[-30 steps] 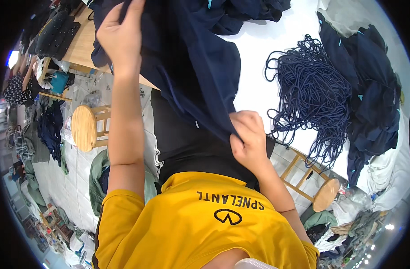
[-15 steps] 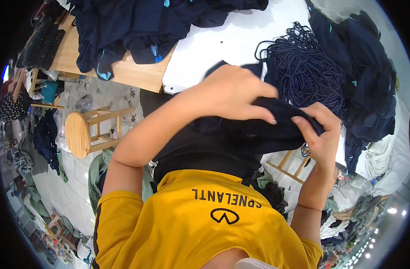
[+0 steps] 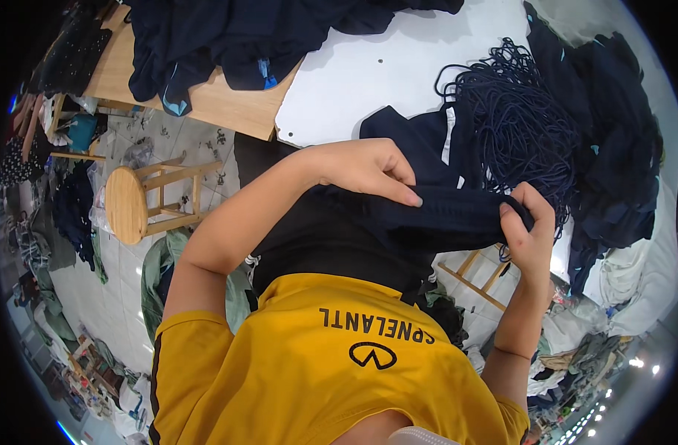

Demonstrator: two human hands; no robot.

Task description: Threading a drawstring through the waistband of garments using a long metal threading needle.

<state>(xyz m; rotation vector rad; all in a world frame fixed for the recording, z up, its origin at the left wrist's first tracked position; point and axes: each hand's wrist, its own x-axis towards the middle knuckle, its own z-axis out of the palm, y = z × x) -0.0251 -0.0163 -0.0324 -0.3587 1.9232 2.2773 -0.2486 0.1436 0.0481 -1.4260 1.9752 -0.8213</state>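
A dark navy garment [image 3: 442,215] is stretched sideways between my hands, its edge drawn into a fairly straight band. My left hand [image 3: 372,169] is closed on the band's left part, thumb along the top and fingers mostly hidden. At the right end, my right hand [image 3: 530,228] pinches the cloth between thumb and curled fingers. More navy cloth with a white strip [image 3: 449,137] lies on the table just beyond the band. A tangled heap of navy cords [image 3: 517,122] lies beyond my right hand.
A white tabletop [image 3: 383,81] meets a wooden one [image 3: 235,111]. Navy garments [image 3: 227,37] are piled at the far left, with more navy cloth [image 3: 613,148] at the right. A wooden stool [image 3: 127,205] stands on the tiled floor at left, near scattered fabric.
My left hand has moved left and down along the cloth, and the fabric between my hands has been pulled from a bunched shape into a straighter band. My right hand has dropped slightly.
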